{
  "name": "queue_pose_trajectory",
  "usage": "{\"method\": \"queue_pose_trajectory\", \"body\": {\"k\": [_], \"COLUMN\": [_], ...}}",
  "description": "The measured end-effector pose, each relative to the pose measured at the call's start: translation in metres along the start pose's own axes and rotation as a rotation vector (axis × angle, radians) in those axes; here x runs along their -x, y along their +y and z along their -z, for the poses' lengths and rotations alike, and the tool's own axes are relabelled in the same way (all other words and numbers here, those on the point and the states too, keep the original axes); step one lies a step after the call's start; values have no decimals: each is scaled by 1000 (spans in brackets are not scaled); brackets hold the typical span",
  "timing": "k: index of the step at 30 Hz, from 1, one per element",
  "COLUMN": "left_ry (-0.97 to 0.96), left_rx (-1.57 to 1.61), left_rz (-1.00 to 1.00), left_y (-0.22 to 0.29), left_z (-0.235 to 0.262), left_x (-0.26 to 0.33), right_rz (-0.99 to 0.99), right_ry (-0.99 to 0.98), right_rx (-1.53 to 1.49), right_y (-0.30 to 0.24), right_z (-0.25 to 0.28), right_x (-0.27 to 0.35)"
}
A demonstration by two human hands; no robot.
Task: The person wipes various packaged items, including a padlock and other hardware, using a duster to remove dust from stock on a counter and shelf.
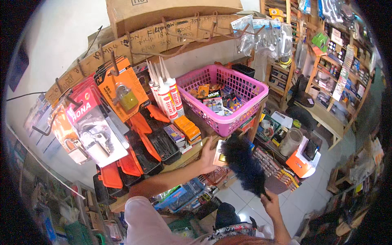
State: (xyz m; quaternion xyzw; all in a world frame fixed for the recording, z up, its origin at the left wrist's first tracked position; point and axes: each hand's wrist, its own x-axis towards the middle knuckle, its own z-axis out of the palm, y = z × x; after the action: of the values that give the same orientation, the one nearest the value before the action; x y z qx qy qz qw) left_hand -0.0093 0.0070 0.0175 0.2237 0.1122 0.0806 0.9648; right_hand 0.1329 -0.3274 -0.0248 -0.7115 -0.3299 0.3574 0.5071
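My right hand (270, 203) is closed round the lower end of a dark, fluffy duster (244, 164). The duster's head reaches up and left, touching or overlapping a small flat pack (221, 154) with a brass-coloured piece on it. That pack is in my left hand (208, 156), which grips its left side just past the shelf edge. Beyond both hands stands a pink plastic basket (228, 119) with many small packaged goods inside. Part of the pack is hidden behind the duster.
White sealant tubes (168, 98) stand left of the basket. Black bins with orange lids (143, 141) line the shelf near my left arm. Padlock cards (118, 96) hang from hooks above. At right, a low table holds a clear jar (290, 142) and an orange-white box (303, 160).
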Motion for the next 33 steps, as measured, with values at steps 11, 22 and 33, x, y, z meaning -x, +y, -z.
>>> {"method": "queue_pose_trajectory", "body": {"k": [11, 22, 33], "left_ry": [141, 117, 464], "left_rx": [-5, 50, -25], "left_rz": [-24, -67, -22], "left_y": [-2, -1, -2], "left_z": [-31, -43, -64], "left_x": [6, 3, 16], "right_rz": [22, -57, 15], "right_ry": [-115, -38, -67], "right_rx": [18, -197, 38], "right_y": [-18, -4, -2], "right_z": [2, -14, 15], "right_x": [6, 1, -8]}}
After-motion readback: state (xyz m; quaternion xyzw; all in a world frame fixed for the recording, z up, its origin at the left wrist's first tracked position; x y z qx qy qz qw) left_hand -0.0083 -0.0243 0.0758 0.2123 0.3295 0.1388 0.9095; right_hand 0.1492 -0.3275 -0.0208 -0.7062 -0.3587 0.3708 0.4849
